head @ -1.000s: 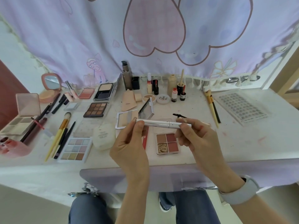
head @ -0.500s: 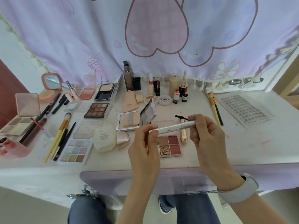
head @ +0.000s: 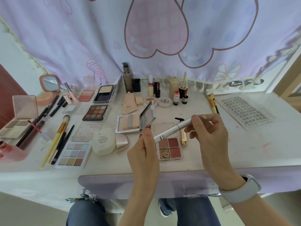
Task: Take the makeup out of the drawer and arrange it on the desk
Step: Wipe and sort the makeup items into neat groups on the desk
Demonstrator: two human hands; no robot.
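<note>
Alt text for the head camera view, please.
Two hands hold a silver tube slanted above a desk: left hand at its lower end, right hand at its upper end. Palettes, brushes and bottles cover the desk under a pastel heart curtain.

We cannot read the print on the silver tube [head: 172, 130]; its lower end is hidden behind the left hand [head: 144, 153], and its upper end is covered by the fingers of the right hand [head: 210, 136]. Below the tube, the four-pan palette [head: 170, 148] has its left edge hidden by the left hand. Far left of that hand, the pink holder [head: 11, 152] is cut by the frame edge. Labels on the small bottles [head: 176, 100] beyond the right hand are too small to read.
</note>
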